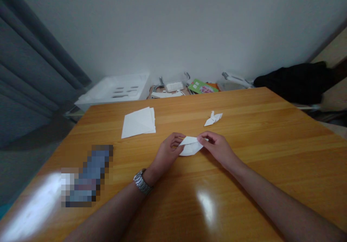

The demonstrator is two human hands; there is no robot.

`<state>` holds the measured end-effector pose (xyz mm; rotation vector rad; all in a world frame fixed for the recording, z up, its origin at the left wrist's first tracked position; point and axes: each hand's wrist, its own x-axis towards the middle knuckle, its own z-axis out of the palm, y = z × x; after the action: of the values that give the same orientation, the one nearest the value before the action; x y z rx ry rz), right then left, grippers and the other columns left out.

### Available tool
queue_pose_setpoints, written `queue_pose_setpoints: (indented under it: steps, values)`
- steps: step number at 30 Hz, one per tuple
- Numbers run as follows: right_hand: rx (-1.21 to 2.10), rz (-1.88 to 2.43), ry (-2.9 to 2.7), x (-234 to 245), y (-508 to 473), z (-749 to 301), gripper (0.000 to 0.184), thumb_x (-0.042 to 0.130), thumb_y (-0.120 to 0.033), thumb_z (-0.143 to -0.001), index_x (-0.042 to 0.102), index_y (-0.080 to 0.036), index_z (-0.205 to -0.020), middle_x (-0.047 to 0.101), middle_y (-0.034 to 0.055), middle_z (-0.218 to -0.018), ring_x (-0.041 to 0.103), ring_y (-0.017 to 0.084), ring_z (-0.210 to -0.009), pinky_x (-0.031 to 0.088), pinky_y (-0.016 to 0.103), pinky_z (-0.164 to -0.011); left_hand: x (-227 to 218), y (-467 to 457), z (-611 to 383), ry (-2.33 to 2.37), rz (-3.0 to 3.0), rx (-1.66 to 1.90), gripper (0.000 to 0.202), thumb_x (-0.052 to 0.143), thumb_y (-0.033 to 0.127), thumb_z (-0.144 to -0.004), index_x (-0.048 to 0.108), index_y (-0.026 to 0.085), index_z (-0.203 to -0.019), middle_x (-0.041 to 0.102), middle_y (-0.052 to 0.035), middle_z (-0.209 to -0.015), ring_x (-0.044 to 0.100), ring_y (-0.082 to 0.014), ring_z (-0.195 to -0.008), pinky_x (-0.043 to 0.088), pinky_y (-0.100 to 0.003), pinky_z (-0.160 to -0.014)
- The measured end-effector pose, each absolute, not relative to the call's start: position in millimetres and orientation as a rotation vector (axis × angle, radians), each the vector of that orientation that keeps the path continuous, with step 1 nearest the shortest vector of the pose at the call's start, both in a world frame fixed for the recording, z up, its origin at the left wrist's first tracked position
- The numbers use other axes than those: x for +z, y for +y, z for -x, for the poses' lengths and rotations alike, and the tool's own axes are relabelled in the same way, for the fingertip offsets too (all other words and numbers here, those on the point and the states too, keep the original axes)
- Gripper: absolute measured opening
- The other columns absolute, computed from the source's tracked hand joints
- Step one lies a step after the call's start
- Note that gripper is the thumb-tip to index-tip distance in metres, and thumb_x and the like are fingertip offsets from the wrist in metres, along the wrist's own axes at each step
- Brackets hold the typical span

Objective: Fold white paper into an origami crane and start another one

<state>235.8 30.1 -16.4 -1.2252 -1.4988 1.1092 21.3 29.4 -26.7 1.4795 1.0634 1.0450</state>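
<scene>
A folded sheet of white paper (191, 147) is held between my two hands, low over the middle of the wooden table (244, 122). My left hand (169, 150), with a metal watch (142, 181) on its wrist, pinches the paper's left end. At the other end, the thumb and fingers of my right hand (215, 144) grip the upper right corner. A fold runs across the paper between them. Just beyond my right hand stands a white paper crane (213, 119). Farther left lies a small stack of white paper (138, 122).
A pixelated, phone-like object (90, 175) lies on the table's left side. Behind the far edge are a white foam box (116, 88), a green book (202, 86) and assorted clutter. Black cloth (295, 81) is heaped at the right, and a grey curtain (32, 50) hangs at the left.
</scene>
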Motion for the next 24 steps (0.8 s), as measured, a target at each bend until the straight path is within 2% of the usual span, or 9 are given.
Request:
queue_pose_setpoints:
  steps: [2,6,11,18,24]
  values:
    - [1.133,1.214,-1.525,-16,30,-237,0.022,0.066,-0.041,-0.087,0.069,-0.018,-0.087,0.071,0.0034,-0.083,0.064,0.019,-0.077,0.048,0.029,-0.071,-28,30,-20,1.084,-1.507,1.057,0.023,0.064,0.015,-0.083,0.063,0.015,-0.106,0.071,-0.0072,-0.098,0.069,-0.0162,-0.089,0.056,-0.026,-0.078]
    - [1.174,1.222,-1.626,-12,28,-238,0.021,0.065,-0.038,-0.088,0.069,-0.018,-0.09,0.071,0.0035,-0.085,0.063,0.018,-0.077,0.047,0.029,-0.071,-26,28,-18,1.121,-1.615,1.057,0.025,0.061,0.013,-0.083,0.067,0.016,-0.107,0.074,-0.0062,-0.103,0.069,-0.0173,-0.094,0.055,-0.028,-0.084]
    - [1.251,1.237,-1.723,-7,23,-236,0.026,0.063,-0.041,-0.09,0.072,-0.017,-0.094,0.073,0.005,-0.087,0.064,0.019,-0.077,0.047,0.028,-0.069,-17,22,-19,1.197,-1.82,0.972,0.027,0.059,0.01,-0.084,0.073,0.02,-0.105,0.076,-0.0017,-0.103,0.07,-0.0167,-0.094,0.053,-0.026,-0.086]
    - [1.185,1.258,-1.796,-13,22,-234,0.03,0.061,-0.045,-0.092,0.073,-0.017,-0.089,0.071,0.0031,-0.08,0.059,0.017,-0.071,0.043,0.027,-0.063,-16,21,-21,1.184,-1.842,0.927,0.027,0.062,0.013,-0.084,0.074,0.021,-0.107,0.076,-0.0024,-0.105,0.07,-0.0179,-0.096,0.053,-0.027,-0.087]
    - [1.196,1.291,-1.673,-10,24,-235,0.032,0.063,-0.048,-0.089,0.07,-0.017,-0.084,0.065,0.0011,-0.074,0.055,0.016,-0.067,0.04,0.026,-0.06,-19,23,-20,1.135,-1.637,1.034,0.023,0.066,0.028,-0.087,0.073,0.016,-0.106,0.076,-0.0065,-0.102,0.071,-0.0182,-0.089,0.057,-0.026,-0.078]
